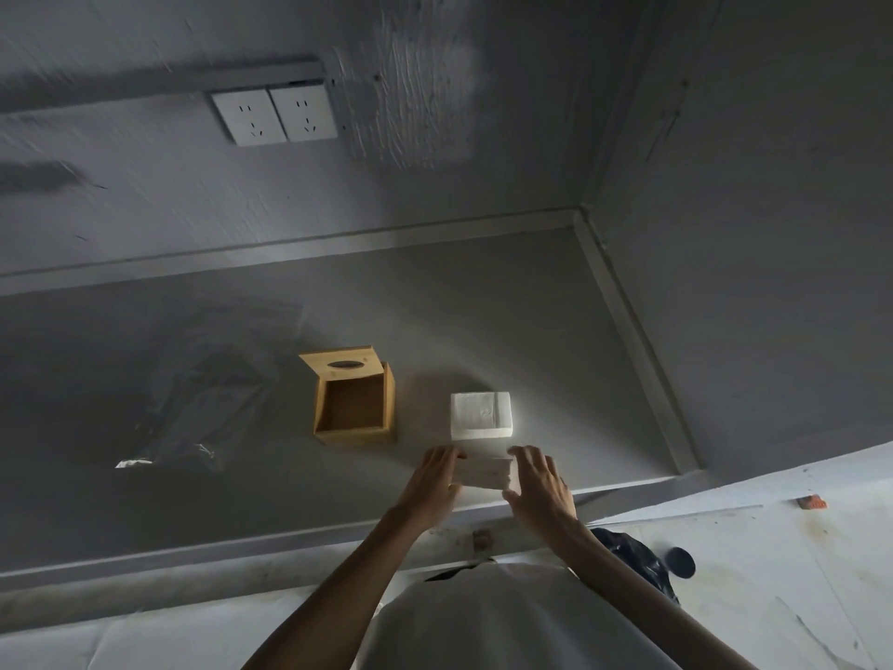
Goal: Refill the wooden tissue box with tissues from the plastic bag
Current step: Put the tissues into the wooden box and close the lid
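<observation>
Both hands (pixel 488 481) flank the tissue stack (pixel 482 469), right of wooden box (pixel 355 403).

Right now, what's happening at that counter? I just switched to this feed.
A person is refilling a wooden tissue box, which sits open and empty on the grey counter, its lid tipped back. Both hands, left hand and right hand, grip a stack of tissues by its sides near the front edge. A second white tissue stack sits just behind it. The clear plastic bag lies to the left.
</observation>
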`<state>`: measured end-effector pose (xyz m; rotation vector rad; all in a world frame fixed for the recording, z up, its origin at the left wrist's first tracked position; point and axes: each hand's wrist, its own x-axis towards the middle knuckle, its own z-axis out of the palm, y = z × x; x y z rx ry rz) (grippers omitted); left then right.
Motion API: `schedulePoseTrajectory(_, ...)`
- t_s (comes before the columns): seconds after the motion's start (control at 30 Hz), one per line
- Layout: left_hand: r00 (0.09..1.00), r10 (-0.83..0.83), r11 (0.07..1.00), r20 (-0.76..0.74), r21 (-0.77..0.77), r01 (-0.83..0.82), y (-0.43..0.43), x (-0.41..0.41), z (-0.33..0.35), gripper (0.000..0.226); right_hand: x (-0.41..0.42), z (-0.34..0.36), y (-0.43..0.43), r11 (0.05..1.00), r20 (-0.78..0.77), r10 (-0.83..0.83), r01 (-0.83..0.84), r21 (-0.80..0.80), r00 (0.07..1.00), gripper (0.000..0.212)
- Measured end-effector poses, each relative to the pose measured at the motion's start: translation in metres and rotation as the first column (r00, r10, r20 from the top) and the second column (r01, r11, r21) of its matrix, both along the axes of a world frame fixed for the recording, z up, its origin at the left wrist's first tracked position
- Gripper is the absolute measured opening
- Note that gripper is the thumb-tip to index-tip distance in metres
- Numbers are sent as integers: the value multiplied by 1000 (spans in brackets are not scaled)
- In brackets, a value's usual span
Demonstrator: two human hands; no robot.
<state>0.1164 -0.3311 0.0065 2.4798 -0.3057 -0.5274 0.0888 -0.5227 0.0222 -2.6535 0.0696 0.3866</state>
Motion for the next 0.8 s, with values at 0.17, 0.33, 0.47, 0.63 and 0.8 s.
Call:
schedulePoseTrajectory(0.17,998,-43,999,54,1,43,2,0,-2,41,3,4,22,969,171,232,-212,-128,958,75)
schedulePoseTrajectory(0.33,997,18,999,80,37,-21,11,-10,4,44,9,-1,39,915,213,374,-321,-246,903,67)
schedulePoseTrajectory(0.47,986,12,1000,165,12,-14,37,-20,13,54,13,8,63,897,268,420,-352,-266,867,57)
schedulePoseTrajectory(0.63,984,45,988,170,-155,-18,90,2,85,47,27,63,79,944,202,316,-287,-159,927,51)
schedulePoseTrajectory(0.8,796,122,992,593,-97,-80,167,81,140,45,78,138,92,968,130,248,-251,10,960,48)
